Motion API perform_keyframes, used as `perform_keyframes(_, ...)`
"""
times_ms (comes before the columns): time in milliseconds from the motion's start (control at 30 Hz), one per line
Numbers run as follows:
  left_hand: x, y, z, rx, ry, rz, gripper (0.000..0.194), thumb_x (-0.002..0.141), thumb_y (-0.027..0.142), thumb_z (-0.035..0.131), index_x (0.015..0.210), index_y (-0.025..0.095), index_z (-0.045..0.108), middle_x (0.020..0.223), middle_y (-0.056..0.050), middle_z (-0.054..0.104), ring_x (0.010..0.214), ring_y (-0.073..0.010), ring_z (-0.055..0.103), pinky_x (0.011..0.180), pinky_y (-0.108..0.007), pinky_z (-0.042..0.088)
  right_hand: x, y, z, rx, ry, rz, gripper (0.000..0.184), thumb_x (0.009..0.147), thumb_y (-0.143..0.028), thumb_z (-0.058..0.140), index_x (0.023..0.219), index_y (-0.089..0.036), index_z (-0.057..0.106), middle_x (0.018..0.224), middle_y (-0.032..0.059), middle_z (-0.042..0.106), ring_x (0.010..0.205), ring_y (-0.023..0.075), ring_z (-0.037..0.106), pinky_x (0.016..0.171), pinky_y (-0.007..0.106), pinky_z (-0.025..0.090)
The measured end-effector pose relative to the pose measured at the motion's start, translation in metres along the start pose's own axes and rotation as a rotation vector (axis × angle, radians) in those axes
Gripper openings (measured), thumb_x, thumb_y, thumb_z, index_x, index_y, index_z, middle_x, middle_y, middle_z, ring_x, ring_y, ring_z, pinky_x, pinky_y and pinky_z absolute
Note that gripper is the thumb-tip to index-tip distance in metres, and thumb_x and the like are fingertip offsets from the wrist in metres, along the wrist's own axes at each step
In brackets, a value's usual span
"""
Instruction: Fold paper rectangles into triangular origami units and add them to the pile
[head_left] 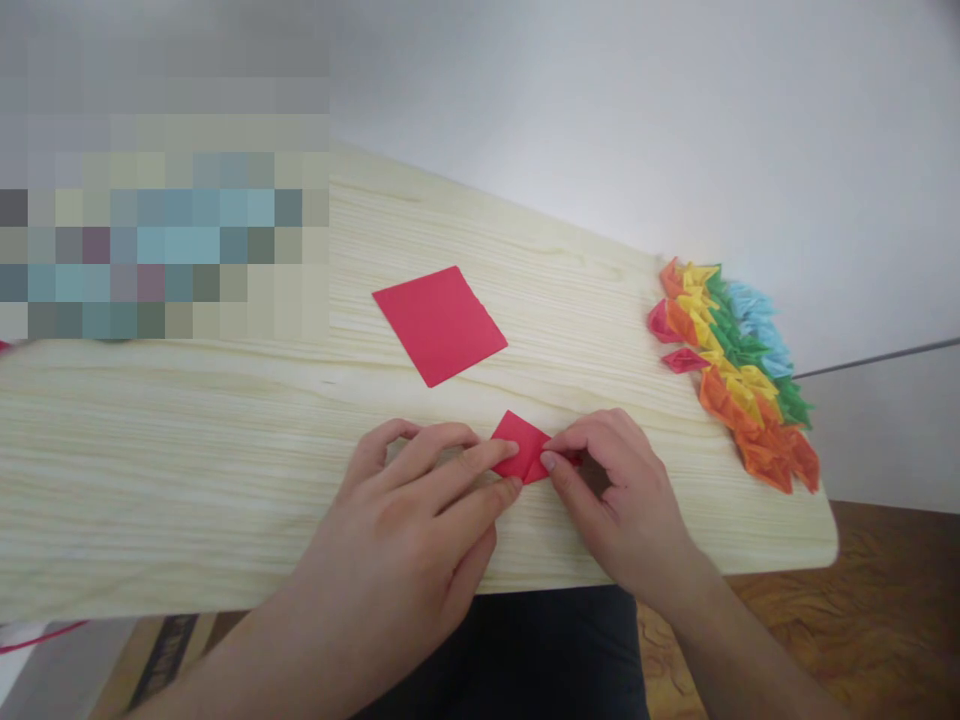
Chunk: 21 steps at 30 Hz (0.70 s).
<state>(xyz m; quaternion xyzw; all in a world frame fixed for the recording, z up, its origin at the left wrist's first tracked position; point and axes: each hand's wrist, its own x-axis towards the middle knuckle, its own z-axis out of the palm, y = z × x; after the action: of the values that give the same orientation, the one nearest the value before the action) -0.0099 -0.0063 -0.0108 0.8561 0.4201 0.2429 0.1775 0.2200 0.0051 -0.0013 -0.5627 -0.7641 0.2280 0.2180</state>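
A small folded piece of red origami paper (519, 436) lies on the table near its front edge. My left hand (409, 500) reaches in from the left and holds the paper down against the tabletop with two fingertips, the other fingers bent and apart. On the right side, my right hand (619, 485) pinches the paper's right corner between thumb and forefinger. Part of that corner is hidden by the fingers. Beyond both hands, a flat red paper square (440, 326) lies turned like a diamond.
Along the right end of the pale wood-grain table (225, 480), several folded paper pieces (724, 370) in orange, yellow, green, blue and red lie in rows. A white wall (637, 120) stands behind. The upper left is pixelated. A printed cardboard box (161, 655) shows below the table.
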Motion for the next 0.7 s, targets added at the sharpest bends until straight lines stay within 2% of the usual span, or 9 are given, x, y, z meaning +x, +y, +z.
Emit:
perform_keyframes(400,-0.0026,-0.0015,0.0003,-0.004,-0.011,0.014,0.03,0.097,0.019,0.058,0.119,0.031,0.074,0.134,0.003,0.074,0.12,-0.0288,0.062,0.101,-0.054,0.04,-0.0002,-0.0027,0.0023,-0.026,0.02,0.023,0.004,0.099,-0.022,0.066,0.097,-0.024,0.067,0.093,0.0043,0.069,0.091,0.0236,0.059,0.083,0.042,0.047)
perform_keyframes(567,-0.0018,-0.0022,0.001,0.006,-0.047,0.005,0.043,0.095,0.018,0.059,0.134,0.034,0.068,0.139,0.003,0.071,0.123,-0.0301,0.059,0.102,-0.055,0.039,0.0008,-0.0038,0.0008,-0.023,0.004,0.026,0.005,0.099,-0.021,0.065,0.097,-0.025,0.068,0.092,0.0045,0.069,0.091,0.024,0.059,0.082,0.043,0.047)
perform_keyframes(700,0.0005,-0.002,0.0012,0.031,-0.072,0.031,0.041,0.096,0.019,0.057,0.13,0.036,0.07,0.138,0.003,0.071,0.121,-0.0308,0.059,0.1,-0.055,0.039,0.002,-0.006,0.0013,-0.026,0.012,0.039,0.005,0.098,-0.02,0.067,0.096,-0.024,0.069,0.091,0.0045,0.069,0.09,0.0237,0.059,0.082,0.042,0.047)
